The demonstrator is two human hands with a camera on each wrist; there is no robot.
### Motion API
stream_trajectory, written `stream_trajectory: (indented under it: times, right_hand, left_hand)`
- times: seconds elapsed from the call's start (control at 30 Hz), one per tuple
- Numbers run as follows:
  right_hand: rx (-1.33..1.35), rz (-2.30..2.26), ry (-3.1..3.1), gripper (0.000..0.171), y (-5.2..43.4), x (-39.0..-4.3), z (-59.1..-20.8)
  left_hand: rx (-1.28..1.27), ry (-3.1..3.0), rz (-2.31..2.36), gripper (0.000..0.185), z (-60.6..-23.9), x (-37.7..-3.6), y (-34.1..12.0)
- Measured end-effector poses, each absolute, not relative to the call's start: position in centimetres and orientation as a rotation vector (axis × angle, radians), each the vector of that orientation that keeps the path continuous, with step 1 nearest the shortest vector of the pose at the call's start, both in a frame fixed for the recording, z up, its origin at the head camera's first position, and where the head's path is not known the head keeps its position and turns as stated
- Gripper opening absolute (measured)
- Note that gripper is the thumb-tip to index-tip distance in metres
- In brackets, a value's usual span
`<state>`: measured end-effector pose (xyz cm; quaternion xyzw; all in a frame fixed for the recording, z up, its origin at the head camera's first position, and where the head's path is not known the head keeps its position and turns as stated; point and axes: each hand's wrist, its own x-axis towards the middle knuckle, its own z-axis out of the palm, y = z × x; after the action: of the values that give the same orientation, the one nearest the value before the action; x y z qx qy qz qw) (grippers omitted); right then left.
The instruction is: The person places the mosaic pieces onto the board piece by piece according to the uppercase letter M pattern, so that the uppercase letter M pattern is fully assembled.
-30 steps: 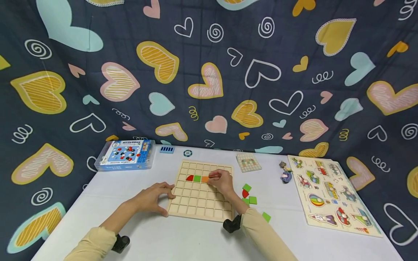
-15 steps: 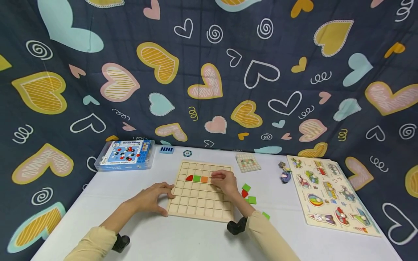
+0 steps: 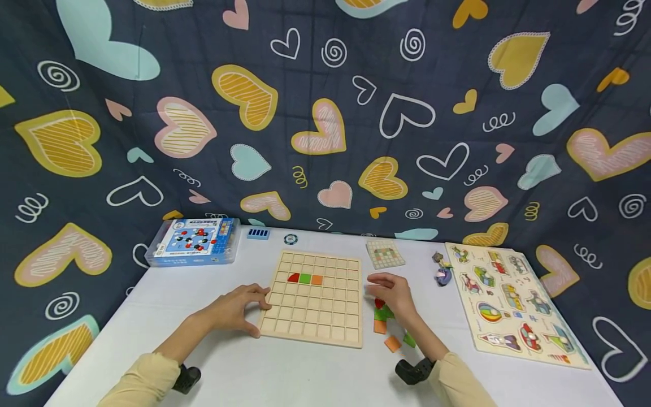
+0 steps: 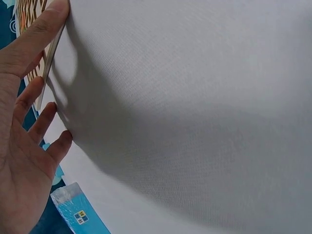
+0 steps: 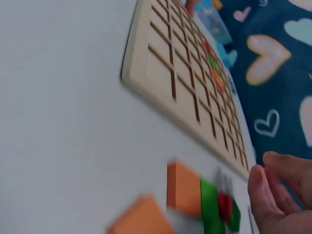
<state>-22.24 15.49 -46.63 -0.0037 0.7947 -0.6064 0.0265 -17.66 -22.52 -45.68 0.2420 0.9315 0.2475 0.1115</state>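
Observation:
A wooden grid board (image 3: 311, 316) lies in the middle of the table. One of its rows carries a red quarter-round tile (image 3: 294, 277), a green square tile (image 3: 305, 278) and an orange square tile (image 3: 317, 280), side by side. My left hand (image 3: 236, 308) touches the board's left edge with spread fingers; in the left wrist view its thumb lies along the rim. Off the board's right side, my right hand (image 3: 394, 294) hovers with loosely bent fingers and nothing visible in them. Under it lie loose tiles: red (image 3: 379, 303), green (image 3: 409, 340) and orange (image 3: 393, 343).
A patterned card (image 3: 385, 254) lies behind the right hand. Further right are a small figurine (image 3: 443, 274) and a picture puzzle board (image 3: 513, 305). At the back left stand a blue boxed set (image 3: 195, 242), a small blue block (image 3: 258, 233) and a round disc (image 3: 290, 239).
My right hand has left the orange tile in the row and moved right, off the board to the loose tiles. The left hand has stayed at the board's edge.

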Motion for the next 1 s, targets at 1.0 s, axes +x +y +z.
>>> stream_trajectory:
  times: [1.0]
  right_hand:
    - [0.026,-1.651,2.557,0.032,25.8,-14.2,-47.7]
  left_hand:
    - [0.782,2.733,0.748,0.044,-46.1,-17.8,-22.8]
